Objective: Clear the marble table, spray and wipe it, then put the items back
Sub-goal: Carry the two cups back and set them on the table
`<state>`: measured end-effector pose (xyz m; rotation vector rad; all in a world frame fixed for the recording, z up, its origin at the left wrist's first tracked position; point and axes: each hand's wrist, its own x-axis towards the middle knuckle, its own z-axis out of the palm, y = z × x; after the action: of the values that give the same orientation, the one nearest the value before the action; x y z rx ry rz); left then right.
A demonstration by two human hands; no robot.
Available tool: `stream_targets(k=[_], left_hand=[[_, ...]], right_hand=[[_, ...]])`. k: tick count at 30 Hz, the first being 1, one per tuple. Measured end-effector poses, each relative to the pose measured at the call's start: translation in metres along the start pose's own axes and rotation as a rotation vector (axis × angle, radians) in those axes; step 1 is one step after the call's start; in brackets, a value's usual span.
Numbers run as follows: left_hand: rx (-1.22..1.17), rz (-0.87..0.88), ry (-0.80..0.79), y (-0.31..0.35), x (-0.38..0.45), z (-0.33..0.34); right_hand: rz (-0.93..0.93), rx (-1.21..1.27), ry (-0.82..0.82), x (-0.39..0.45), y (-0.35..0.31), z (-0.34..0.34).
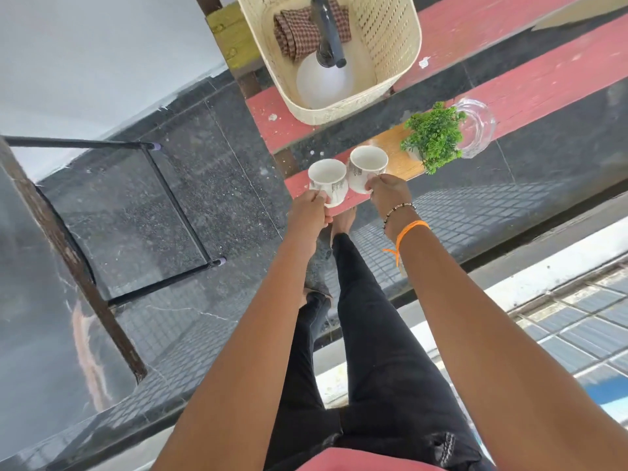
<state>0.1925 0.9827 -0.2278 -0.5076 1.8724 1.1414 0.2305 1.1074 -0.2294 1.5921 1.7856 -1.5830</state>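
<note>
While no writing is readable, left hand [310, 202] grasps one mug [328, 180], right hand [387, 192] another mug [367, 166].

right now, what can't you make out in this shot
Head view, the only one:
- Cup handles: the left hand and right hand cover the grip side of the left cup and right cup.
- Spray bottle in the basket: its top is cut off by the upper edge.
- Checked cloth: partly hidden behind the bottle.
- Marble table: cut off by the left edge.
- Glass piece: partly hidden by the green plant.
</note>
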Motion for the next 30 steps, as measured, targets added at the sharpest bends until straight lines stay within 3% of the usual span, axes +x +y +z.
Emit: stream_targets(k=[11, 19, 24, 30], left_hand=[[-0.372, 0.264, 0.225, -0.006, -0.138, -0.11], [-0.623, 0.539, 0.507, -0.038, -0.231, -0.225], [-0.699, 0.621, 0.66, -0.068, -0.273, -0.296], [-0.761, 0.6, 0.883, -0.108, -0.302, -0.368]], right_hand=[[-0.368, 0.111, -0.163, -0.164, -0.056, 0.044], [-0.743, 0.039, -0.411, -0.297, -0.088, 0.125], [-0.84, -0.029, -0.574, -0.36, -0.094, 0.18], [-0.885, -0.124, -0.728, -0.417, -0.09, 0.249]])
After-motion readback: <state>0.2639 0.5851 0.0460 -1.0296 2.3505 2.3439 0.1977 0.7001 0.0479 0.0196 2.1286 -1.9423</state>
